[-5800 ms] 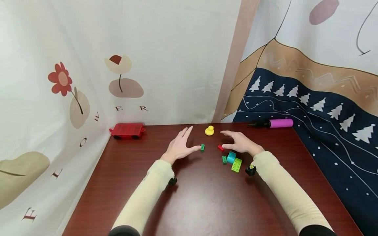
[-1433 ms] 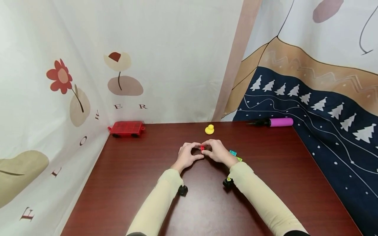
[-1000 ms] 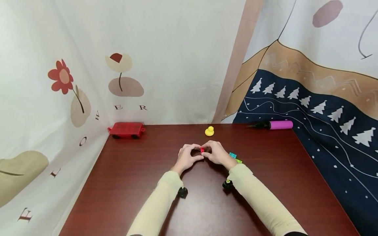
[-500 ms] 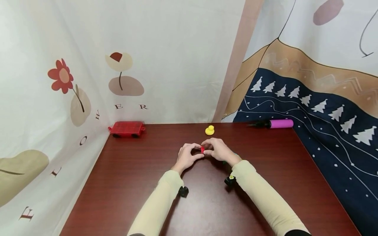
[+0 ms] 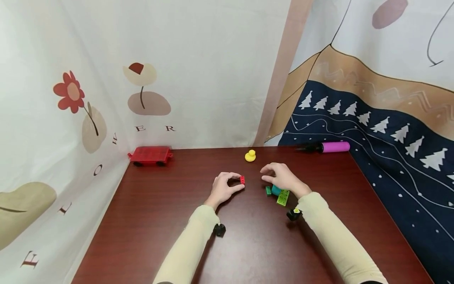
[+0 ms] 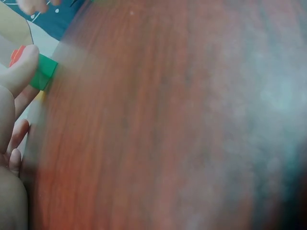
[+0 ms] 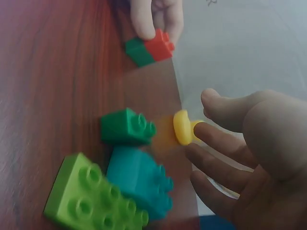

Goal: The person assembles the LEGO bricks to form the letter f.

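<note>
My left hand (image 5: 220,190) pinches a red toy brick (image 5: 242,180) between thumb and fingers. The right wrist view shows that red brick joined on top of a dark green brick (image 7: 139,52). Fingers loosely bent, my right hand (image 5: 283,176) holds nothing and hovers just behind a loose group of bricks. The group has a small dark green brick (image 5: 268,191), a blue brick (image 5: 276,190) partly hidden by the hand, and a longer lime green brick (image 5: 283,198) with several studs.
A yellow rubber duck (image 5: 250,156) sits behind the hands on the brown table (image 5: 248,244). At the back left stands a red toy wagon (image 5: 150,156). A purple-handled pump-like tool (image 5: 335,147) lies along the back right edge, against the printed cloth (image 5: 198,75).
The red and dark green bricks, earlier lying apart, are now joined in my left hand. My right hand has let go of them and moved right, to the loose bricks.
</note>
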Demonstrator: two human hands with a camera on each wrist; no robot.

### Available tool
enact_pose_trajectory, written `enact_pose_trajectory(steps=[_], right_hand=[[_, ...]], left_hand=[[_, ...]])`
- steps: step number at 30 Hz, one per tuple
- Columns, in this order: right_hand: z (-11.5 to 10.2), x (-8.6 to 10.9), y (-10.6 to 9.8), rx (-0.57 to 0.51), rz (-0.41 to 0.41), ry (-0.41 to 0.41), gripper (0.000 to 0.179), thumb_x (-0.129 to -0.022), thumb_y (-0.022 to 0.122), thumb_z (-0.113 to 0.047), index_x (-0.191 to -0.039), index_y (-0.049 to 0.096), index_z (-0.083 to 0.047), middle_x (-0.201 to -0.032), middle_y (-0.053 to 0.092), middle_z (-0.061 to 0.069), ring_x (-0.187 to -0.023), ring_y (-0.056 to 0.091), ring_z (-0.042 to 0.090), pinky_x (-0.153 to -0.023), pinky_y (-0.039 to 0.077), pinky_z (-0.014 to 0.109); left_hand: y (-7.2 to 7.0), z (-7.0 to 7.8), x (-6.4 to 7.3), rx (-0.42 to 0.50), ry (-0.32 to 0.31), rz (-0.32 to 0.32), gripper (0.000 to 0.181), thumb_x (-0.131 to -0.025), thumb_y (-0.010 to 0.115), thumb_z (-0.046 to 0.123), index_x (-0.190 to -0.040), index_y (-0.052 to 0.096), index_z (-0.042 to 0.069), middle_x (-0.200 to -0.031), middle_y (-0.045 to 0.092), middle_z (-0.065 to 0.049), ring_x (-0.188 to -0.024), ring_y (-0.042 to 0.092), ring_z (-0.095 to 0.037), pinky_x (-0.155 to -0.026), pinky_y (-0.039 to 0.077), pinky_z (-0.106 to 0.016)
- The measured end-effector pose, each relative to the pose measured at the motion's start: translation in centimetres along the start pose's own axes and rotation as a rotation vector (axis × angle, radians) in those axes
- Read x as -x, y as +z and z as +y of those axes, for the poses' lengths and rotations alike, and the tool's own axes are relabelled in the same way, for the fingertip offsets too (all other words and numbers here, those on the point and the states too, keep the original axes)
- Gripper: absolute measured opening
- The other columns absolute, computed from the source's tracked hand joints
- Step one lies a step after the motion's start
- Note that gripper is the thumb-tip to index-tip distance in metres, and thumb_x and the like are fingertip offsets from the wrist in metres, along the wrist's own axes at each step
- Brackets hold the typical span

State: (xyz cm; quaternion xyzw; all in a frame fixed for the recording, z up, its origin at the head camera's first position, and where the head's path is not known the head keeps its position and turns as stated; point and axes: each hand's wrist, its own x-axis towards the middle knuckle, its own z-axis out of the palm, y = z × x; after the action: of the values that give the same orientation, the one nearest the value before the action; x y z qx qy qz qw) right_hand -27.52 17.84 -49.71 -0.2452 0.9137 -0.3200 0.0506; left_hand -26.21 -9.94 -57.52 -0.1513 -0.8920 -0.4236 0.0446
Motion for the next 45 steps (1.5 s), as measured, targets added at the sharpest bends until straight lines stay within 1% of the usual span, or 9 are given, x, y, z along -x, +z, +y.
enact_pose_trajectory(steps=[7,12,17,22,26,29,35,39,45], right_hand=[[1.1,2.3,-0.9,0.016,0.041,-0.026,0.024,-0.098,0.075,-0.012,-0.120,0.076,-0.002,-0.116,0.074,0.009,-0.105,0.070,0.026,-0.092,0.058,0.048],[1.6,3.4,-0.8,0.044,0.022,-0.057,0.030,-0.093,0.082,-0.015,-0.120,0.076,-0.003,-0.115,0.073,0.008,-0.102,0.069,0.024,-0.090,0.057,0.046],[1.9,4.4,-0.6,0.079,0.001,-0.076,0.041,-0.088,0.087,-0.021,-0.124,0.075,-0.004,-0.122,0.071,0.008,-0.110,0.064,0.027,-0.096,0.054,0.051],[2.0,5.7,-0.5,0.103,0.030,-0.073,0.039,-0.086,0.089,-0.024,-0.120,0.076,-0.008,-0.117,0.069,0.005,-0.107,0.063,0.025,-0.093,0.055,0.048],[1.9,6.7,0.0,0.135,0.062,-0.012,0.029,-0.087,0.088,-0.029,-0.107,0.074,-0.014,-0.102,0.064,0.001,-0.091,0.061,0.017,-0.077,0.056,0.036],[1.7,7.3,0.6,0.176,0.073,0.093,0.036,-0.086,0.087,-0.042,-0.100,0.066,-0.016,-0.094,0.060,0.000,-0.083,0.056,0.016,-0.068,0.052,0.033],[1.7,7.9,2.0,0.191,0.089,0.290,0.061,-0.083,0.082,-0.061,-0.111,0.055,-0.013,-0.098,0.059,0.006,-0.087,0.057,0.022,-0.073,0.052,0.039],[2.0,8.0,2.3,0.163,0.106,0.323,0.069,-0.082,0.085,-0.057,-0.122,0.051,-0.012,-0.104,0.061,0.009,-0.089,0.058,0.025,-0.076,0.052,0.044],[3.0,7.8,2.1,0.061,0.151,0.287,0.071,-0.083,0.090,-0.033,-0.135,0.050,-0.005,-0.102,0.064,0.010,-0.089,0.060,0.025,-0.079,0.052,0.046]], left_hand=[[0.0,0.0,0.1,0.002,-0.009,-0.013,0.037,-0.086,0.087,0.041,-0.119,0.079,0.027,-0.117,0.076,0.009,-0.121,0.059,-0.021,-0.109,0.040,-0.049],[-0.1,-0.1,0.2,0.008,-0.020,-0.013,0.038,-0.086,0.088,0.042,-0.119,0.079,0.027,-0.117,0.076,0.009,-0.121,0.060,-0.021,-0.109,0.040,-0.049],[0.0,-0.1,0.0,0.008,-0.020,-0.017,0.038,-0.086,0.087,0.043,-0.120,0.079,0.027,-0.116,0.076,0.010,-0.120,0.059,-0.021,-0.109,0.040,-0.049],[0.0,0.0,0.1,0.005,-0.025,-0.016,0.038,-0.086,0.088,0.042,-0.119,0.079,0.027,-0.116,0.076,0.010,-0.120,0.059,-0.021,-0.109,0.041,-0.049],[-0.1,0.1,0.2,0.011,-0.026,-0.015,0.037,-0.086,0.088,0.040,-0.119,0.079,0.026,-0.116,0.076,0.009,-0.120,0.059,-0.022,-0.109,0.040,-0.049],[-0.2,0.2,0.2,0.013,-0.018,-0.014,0.037,-0.086,0.088,0.040,-0.118,0.079,0.026,-0.115,0.076,0.009,-0.119,0.060,-0.022,-0.110,0.040,-0.050],[-0.2,0.2,0.2,0.008,-0.009,-0.013,0.036,-0.086,0.088,0.041,-0.118,0.079,0.026,-0.115,0.077,0.010,-0.119,0.060,-0.021,-0.109,0.040,-0.050],[-0.1,0.1,0.2,0.010,-0.010,-0.017,0.036,-0.086,0.088,0.041,-0.118,0.079,0.026,-0.114,0.077,0.011,-0.119,0.060,-0.021,-0.110,0.040,-0.049],[0.0,-0.1,0.2,0.007,-0.013,-0.009,0.035,-0.085,0.089,0.040,-0.117,0.079,0.027,-0.113,0.077,0.011,-0.118,0.060,-0.021,-0.109,0.040,-0.049]])
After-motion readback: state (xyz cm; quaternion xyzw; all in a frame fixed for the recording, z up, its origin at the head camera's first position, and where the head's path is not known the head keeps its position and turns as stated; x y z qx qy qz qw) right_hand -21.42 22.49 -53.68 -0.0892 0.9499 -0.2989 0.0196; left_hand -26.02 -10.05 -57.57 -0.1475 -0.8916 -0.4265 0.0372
